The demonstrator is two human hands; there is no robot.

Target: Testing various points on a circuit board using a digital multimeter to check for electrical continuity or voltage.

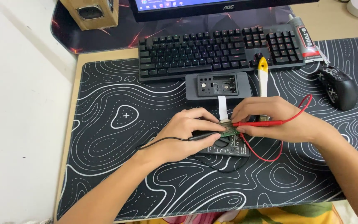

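At the far left, a wooden speaker (pixel 91 12) stands at the back of the counter (pixel 104 54), its top cut off by the frame. The black desk mat (pixel 117 166) with white wavy lines covers most of the surface. On it, the left hand (pixel 185 135) is closed around a black probe (pixel 206 135), whose black wire (pixel 158 142) runs out to the left; the probe tip meets a small green circuit board (pixel 228 132). Under the hands lies a dark multimeter (pixel 228 148), mostly hidden, so its dial is hard to make out. A white ribbon cable (pixel 223 110) goes from the board up to a grey open device case (pixel 217 86) just in front of the black keyboard (pixel 220 49). The right hand (pixel 270 118) pinches a red probe (pixel 255 123) between thumb and fingers, the tip also at the board, and the red wire (pixel 303 108) loops behind the wrist. A tool with a yellow tip (pixel 263 74) lies beside the case, its lower part hidden by the right hand. Further right are a glue tube (pixel 305 39) and a black mouse (pixel 339 87). The monitor (pixel 212 6) is only partly in view.
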